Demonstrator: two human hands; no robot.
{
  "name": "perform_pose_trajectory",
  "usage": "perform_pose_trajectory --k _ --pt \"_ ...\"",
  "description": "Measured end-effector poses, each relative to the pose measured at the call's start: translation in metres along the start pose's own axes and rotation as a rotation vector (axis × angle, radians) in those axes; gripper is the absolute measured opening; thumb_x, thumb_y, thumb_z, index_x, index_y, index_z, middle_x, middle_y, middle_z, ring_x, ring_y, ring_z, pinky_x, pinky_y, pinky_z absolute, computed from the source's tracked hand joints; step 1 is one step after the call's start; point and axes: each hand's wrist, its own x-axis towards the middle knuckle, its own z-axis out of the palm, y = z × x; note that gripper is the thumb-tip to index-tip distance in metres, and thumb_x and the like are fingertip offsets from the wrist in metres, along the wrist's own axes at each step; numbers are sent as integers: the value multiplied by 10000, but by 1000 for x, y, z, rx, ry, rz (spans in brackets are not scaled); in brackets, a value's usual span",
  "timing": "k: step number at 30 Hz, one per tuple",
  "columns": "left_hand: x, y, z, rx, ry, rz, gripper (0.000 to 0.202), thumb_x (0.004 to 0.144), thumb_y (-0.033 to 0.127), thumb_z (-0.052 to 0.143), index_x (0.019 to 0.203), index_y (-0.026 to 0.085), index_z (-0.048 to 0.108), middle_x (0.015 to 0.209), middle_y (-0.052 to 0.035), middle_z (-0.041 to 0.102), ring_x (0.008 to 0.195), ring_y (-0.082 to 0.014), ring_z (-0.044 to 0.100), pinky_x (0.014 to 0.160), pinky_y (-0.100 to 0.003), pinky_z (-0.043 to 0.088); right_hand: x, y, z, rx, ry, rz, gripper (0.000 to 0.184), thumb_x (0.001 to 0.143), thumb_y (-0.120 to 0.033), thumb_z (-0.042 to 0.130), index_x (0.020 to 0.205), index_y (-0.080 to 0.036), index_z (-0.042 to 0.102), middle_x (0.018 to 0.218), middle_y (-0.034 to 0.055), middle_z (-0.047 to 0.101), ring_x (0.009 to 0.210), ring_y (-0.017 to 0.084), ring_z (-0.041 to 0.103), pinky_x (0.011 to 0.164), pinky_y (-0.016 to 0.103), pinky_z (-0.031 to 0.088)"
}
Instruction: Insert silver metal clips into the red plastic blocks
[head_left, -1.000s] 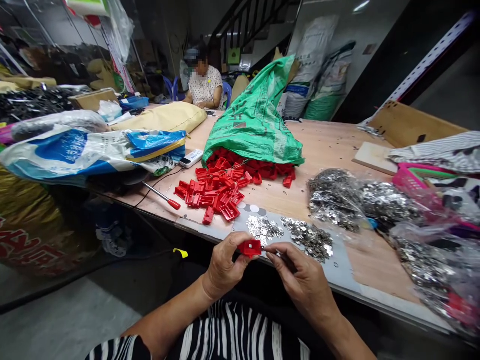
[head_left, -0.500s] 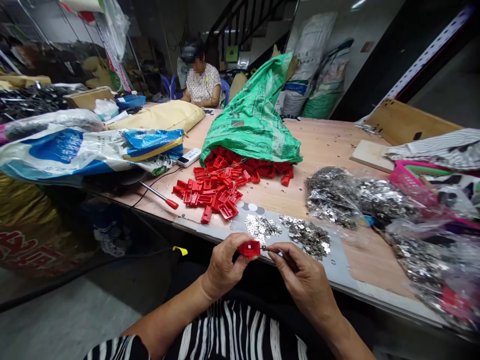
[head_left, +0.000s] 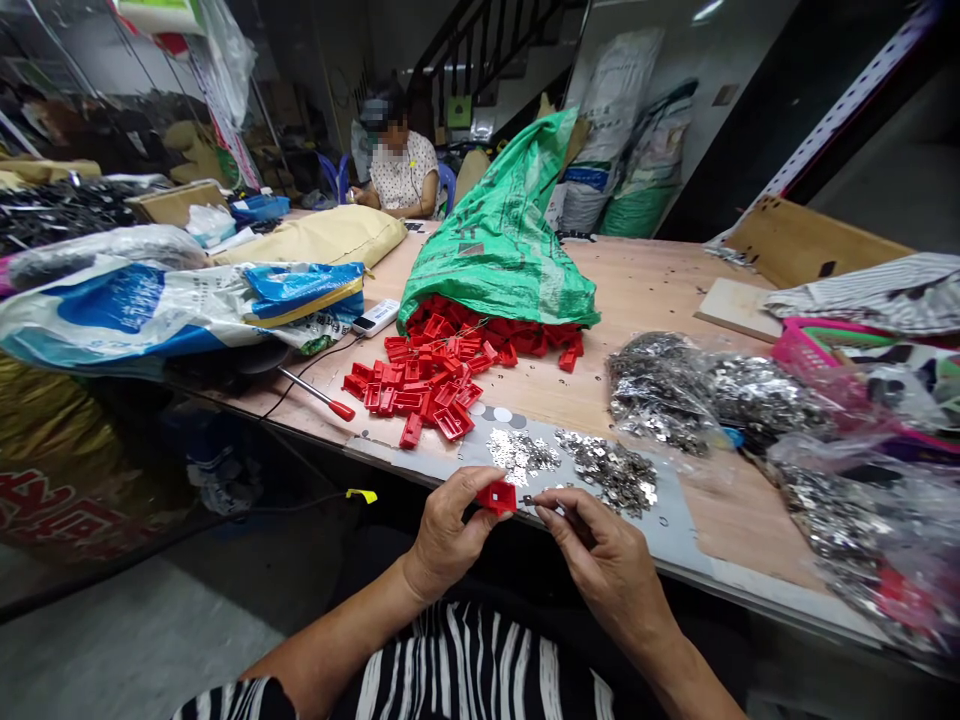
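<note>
My left hand is shut on a small red plastic housing, and the fingers hide part of it. My right hand pinches a small, slim metal piece a little to the right of the housing. Its exact shape is too small to tell. Beyond my hands, two loose heaps of silver metal pieces lie on a grey sheet. A large pile of red housings spills from a green woven sack on the wooden table.
Bags of silver pieces and a pink basket lie at the right. A red-handled screwdriver, a remote control and a blue-and-white bag lie at the left. A seated co-worker works across the table.
The red housing has turned slightly in my left hand. The metal piece in my right hand sits a little farther from it. The whole view has shifted slightly.
</note>
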Motion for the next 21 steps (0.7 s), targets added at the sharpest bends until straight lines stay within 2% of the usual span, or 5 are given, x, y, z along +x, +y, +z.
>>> perform_pose_trajectory --k 3,6,10,14,21 --pt "2 2 1 -179 -45 -217 418 807 238 664 1220 221 594 1064 -61 644 957 -175 610 904 -321 484 -1 0 0 3 -8 -2 159 911 -311 506 919 -224 639 873 45 707 758 170 665 665 254 521" --pt "4 5 2 -595 -111 -530 545 798 266 680 1311 220 502 1028 -52 633 920 -163 618 878 -335 500 -1 0 -1 18 -20 -8 158 911 -302 502 917 -222 638 875 48 705 750 168 664 651 252 521" --pt "4 6 2 -1075 -206 -824 561 786 288 702 1280 234 444 938 -36 628 776 -145 658 696 -269 532 2 2 0 28 -16 -16 162 907 -290 493 895 -220 639 865 53 711 746 175 666 651 262 526" --pt "-1 5 3 -1221 -279 -962 352 813 295 672 1091 161 500 877 -70 655 674 -127 665 603 -189 490 4 6 1 22 -53 -42 142 899 -261 495 879 -219 630 842 52 707 746 180 661 662 276 525" --pt "-2 8 4 -1299 -281 -1077 249 849 287 626 1004 115 534 815 -89 665 649 -113 656 604 -170 490 5 13 -2 23 -141 -126 141 914 -199 472 877 -219 607 789 30 673 720 162 641 661 274 516"
